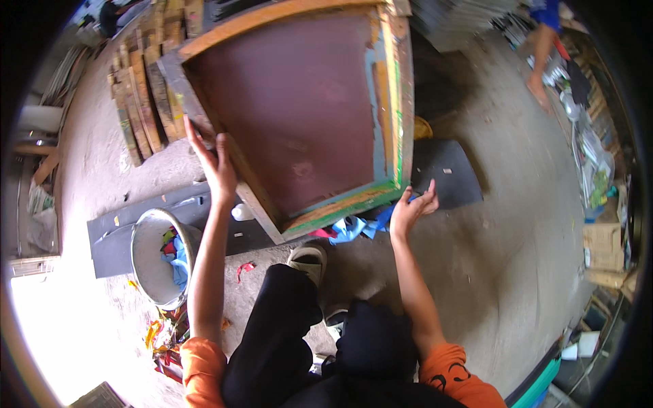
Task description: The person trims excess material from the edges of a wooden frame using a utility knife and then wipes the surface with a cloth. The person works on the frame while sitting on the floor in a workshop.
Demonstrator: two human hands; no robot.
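Note:
A large wooden screen-printing frame [401, 102] with a brownish-purple mesh [286, 109] is tilted in front of me. Its wood is stained green, yellow and pale blue. My left hand [216, 166] grips the frame's left side, thumb at the rail and a finger stretched along the outside. At the lower right corner, my right hand [413, 209] has its fingers apart; the thumb is close to the wood, and contact is hard to tell. Blue cloths [350, 230] show below the frame's near edge. A white bottle-like object [241, 212] sits partly hidden beside the left rail.
A metal bucket [139, 255] with coloured rags stands at left on a dark board [109, 238]. Wooden bars [146, 95] lie far left. Colourful scraps [163, 340] lie near the bucket. Another person's leg [541, 61] appears far right, near plastic bags [595, 156] and a cardboard box [604, 246].

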